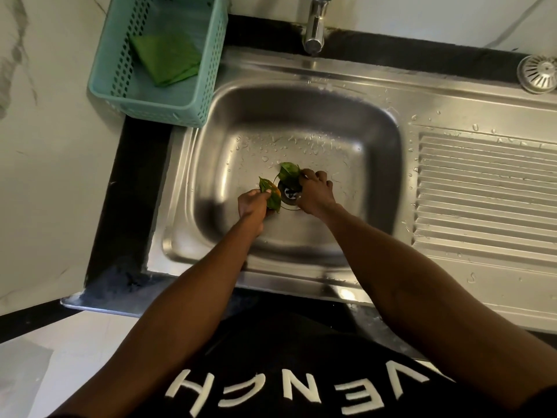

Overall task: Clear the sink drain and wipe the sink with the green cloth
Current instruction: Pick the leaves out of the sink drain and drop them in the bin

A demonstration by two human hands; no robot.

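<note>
Both bare forearms reach forward and down, converging toward the middle. Left hand [251, 205] knuckles up, fingers curled shut, pinching a leaf [270, 193]. Right hand [316, 193] just right of it, fingers bent down, tips gripping another leaf [288, 173]. Hands near, apart.

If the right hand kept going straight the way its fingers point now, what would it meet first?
The right hand reaches up-left over the round metal drain; its fingertips are already at the green leaf on the drain's far edge, so that comes first. Whether it already grips the leaf is unclear.
</note>
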